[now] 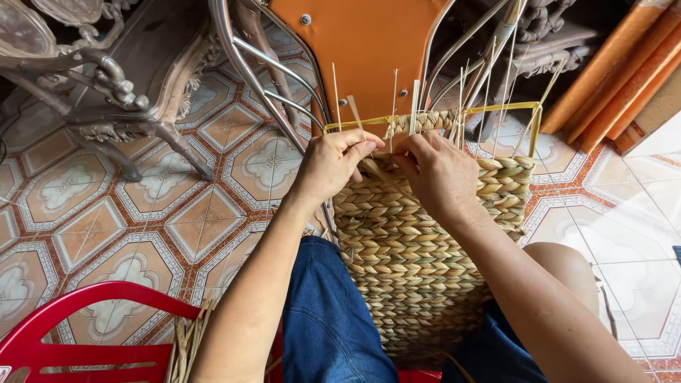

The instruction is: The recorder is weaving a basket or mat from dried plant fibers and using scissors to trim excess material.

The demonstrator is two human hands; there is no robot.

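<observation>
1. Your left hand (pixel 332 164) is curled at the top edge of the woven basket (pixel 418 262), fingers pinching a flat straw strand (pixel 357 115).
2. Your right hand (pixel 438 172), just beside it at 3 o'clock, presses bent fingers onto the same braided rim.
3. The basket rests on your lap, wrapped around a yellow wire frame (pixel 496 108).
4. A red plastic chair (pixel 78 333) sits at 8 o'clock.

Basket (pixel 418 262) bottom hidden behind knees; fingertips (pixel 369 145) buried in weave.

Rough braided straw basket (pixel 418 248), glossy tiled floor (pixel 142 213), shiny red plastic chair (pixel 78 312)
</observation>
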